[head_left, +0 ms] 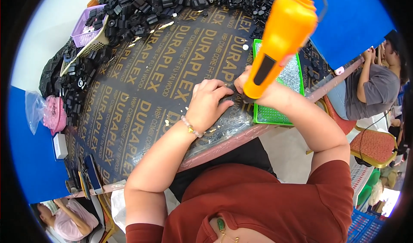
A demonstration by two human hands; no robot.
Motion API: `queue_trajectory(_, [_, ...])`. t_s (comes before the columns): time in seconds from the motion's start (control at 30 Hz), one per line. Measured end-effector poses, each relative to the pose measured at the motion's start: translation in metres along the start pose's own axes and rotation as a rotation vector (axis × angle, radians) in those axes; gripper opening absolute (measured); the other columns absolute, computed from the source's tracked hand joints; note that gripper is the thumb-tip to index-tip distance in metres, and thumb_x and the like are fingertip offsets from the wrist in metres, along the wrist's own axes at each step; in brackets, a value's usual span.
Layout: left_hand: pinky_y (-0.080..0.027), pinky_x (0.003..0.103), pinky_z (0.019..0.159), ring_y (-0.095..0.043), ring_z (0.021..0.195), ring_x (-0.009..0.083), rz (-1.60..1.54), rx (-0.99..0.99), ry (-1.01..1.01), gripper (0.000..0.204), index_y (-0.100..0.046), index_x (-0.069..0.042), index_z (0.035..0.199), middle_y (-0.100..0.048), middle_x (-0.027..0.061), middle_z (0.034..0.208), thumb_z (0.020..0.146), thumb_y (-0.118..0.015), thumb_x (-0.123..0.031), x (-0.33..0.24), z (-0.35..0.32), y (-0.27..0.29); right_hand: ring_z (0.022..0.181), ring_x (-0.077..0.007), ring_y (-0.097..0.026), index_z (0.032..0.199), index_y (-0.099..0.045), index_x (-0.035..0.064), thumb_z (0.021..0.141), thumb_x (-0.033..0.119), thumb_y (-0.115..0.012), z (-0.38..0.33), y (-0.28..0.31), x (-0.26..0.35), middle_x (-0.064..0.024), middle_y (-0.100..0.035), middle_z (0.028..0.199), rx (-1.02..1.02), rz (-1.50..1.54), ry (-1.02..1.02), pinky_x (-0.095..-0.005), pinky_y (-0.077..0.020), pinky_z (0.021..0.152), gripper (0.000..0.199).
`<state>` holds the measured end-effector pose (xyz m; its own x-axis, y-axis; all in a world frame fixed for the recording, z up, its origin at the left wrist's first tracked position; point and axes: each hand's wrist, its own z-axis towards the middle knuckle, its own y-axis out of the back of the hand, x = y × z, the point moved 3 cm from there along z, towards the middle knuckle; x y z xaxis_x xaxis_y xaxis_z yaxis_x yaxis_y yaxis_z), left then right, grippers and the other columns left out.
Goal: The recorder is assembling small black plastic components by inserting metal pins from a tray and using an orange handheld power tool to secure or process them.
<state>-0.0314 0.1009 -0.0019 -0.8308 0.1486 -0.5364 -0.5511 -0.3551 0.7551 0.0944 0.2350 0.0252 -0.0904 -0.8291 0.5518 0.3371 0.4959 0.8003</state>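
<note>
Right hand [254, 86] had a closed grip on the orange driver [279, 36], left hand [208, 103] pinning a black part [234, 97] on the desk [142, 92], best kept vertical.

Orange electric screwdriver [282, 36] in right hand [251, 86]

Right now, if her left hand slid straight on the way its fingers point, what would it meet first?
The left hand points at the small black part it presses down; just beyond lies the orange electric screwdriver in the right hand, though depth is unclear.

Orange plastic electric screwdriver [282, 36], tilted with tip down, over a small black plastic part [230, 96] on the dark tabletop.
</note>
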Motion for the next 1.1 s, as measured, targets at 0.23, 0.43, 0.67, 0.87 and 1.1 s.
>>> queue_trajectory(0.23, [-0.041, 0.043, 0.092, -0.056, 0.105, 0.0259, 0.047, 0.070, 0.043, 0.015, -0.073, -0.012, 0.091, -0.062, 0.0024, 0.102, 0.079, -0.079, -0.019, -0.005, 0.005, -0.011, 0.076, -0.0312, -0.066, 0.077, -0.065, 0.0117, 0.073, 0.005, -0.065, 0.008, 0.018, -0.023, -0.0063, -0.067, 0.072, -0.047, -0.294, 0.137, -0.0436, -0.0495, 0.069, 0.008])
queue_trajectory(0.43, [-0.043, 0.040, 0.088, -0.060, 0.093, 0.0293, -0.046, 0.106, 0.019, 0.012, -0.066, -0.010, 0.084, -0.065, 0.0058, 0.089, 0.081, -0.077, -0.015, -0.009, 0.006, -0.010, 0.098, -0.0250, -0.067, 0.096, -0.068, 0.0079, 0.082, 0.002, -0.069, -0.053, 0.082, -0.021, -0.0079, -0.068, 0.094, -0.210, -0.043, -0.098, -0.0377, -0.0502, 0.087, 0.016])
queue_trajectory(0.67, [-0.045, 0.041, 0.084, -0.062, 0.087, 0.0291, -0.040, 0.150, -0.082, 0.012, -0.065, -0.008, 0.091, -0.067, 0.0072, 0.086, 0.082, -0.073, -0.011, -0.031, 0.004, -0.017, 0.097, -0.0144, -0.064, 0.115, -0.065, -0.0014, 0.096, 0.012, -0.065, -0.120, 0.088, -0.002, -0.0076, -0.069, 0.103, -0.886, 0.130, -0.379, -0.0287, -0.0497, 0.088, 0.023])
queue_trajectory(0.87, [-0.046, 0.043, 0.083, -0.062, 0.089, 0.0323, 0.080, 0.145, -0.031, 0.014, -0.063, -0.006, 0.097, -0.068, 0.0108, 0.088, 0.084, -0.068, -0.005, -0.036, 0.008, -0.025, 0.110, -0.0419, -0.064, 0.136, -0.055, 0.0000, 0.089, 0.008, -0.065, -0.147, 0.056, -0.012, -0.0257, -0.065, 0.121, -0.406, -0.104, -0.841, -0.0467, -0.0513, 0.093, 0.048])
queue_trajectory(1.1, [-0.054, 0.032, 0.076, -0.069, 0.085, 0.0204, -0.463, -0.036, 0.093, 0.014, -0.061, -0.001, 0.102, -0.068, 0.0106, 0.092, 0.090, -0.068, 0.002, -0.067, 0.031, -0.011, 0.109, -0.0418, -0.065, 0.133, -0.057, -0.0018, 0.088, 0.000, -0.056, -0.144, 0.060, -0.014, -0.0271, -0.067, 0.116, -0.459, -0.149, -0.709, -0.0426, -0.0504, 0.094, 0.045])
